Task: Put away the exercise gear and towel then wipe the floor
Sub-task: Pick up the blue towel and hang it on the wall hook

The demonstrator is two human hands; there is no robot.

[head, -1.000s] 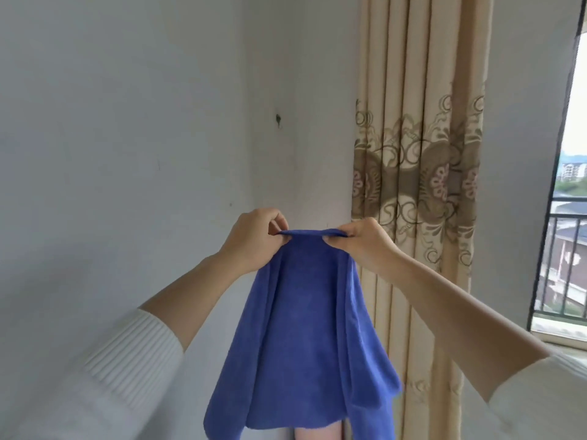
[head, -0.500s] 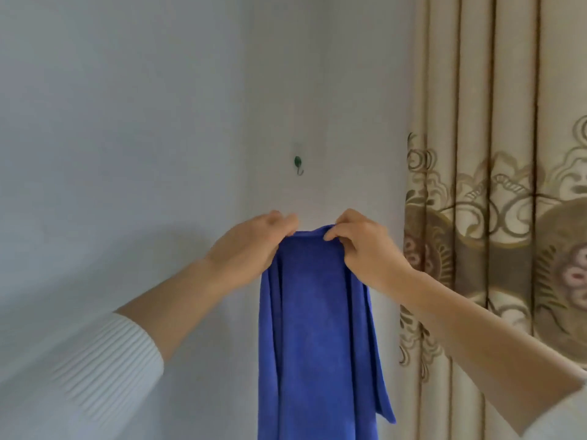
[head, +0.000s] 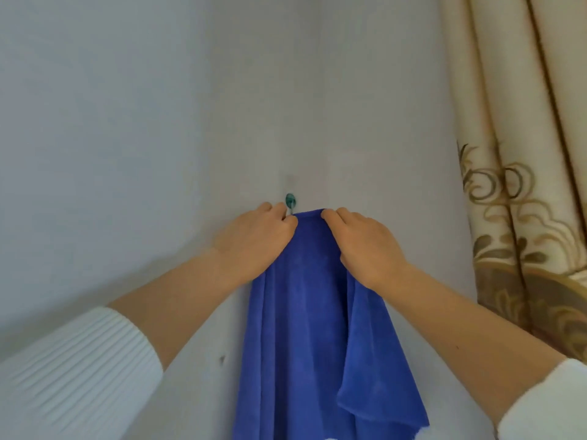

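A blue towel (head: 317, 328) hangs down in front of the white wall, held by its top edge. My left hand (head: 254, 239) pinches the left end of that edge, and my right hand (head: 365, 242) pinches the right end. A small green wall hook (head: 290, 200) sits just above my left fingertips, and the towel's top edge is right below it, close to the wall. Whether the towel catches on the hook is hidden by my fingers.
White walls (head: 127, 122) meet in a corner behind the towel. A beige curtain (head: 524, 154) with a brown floral pattern hangs at the right, close to my right forearm.
Both hands have raised the towel's top edge and carried it toward the wall, up to the green hook. The view has closed in on the corner and the window has left the frame.
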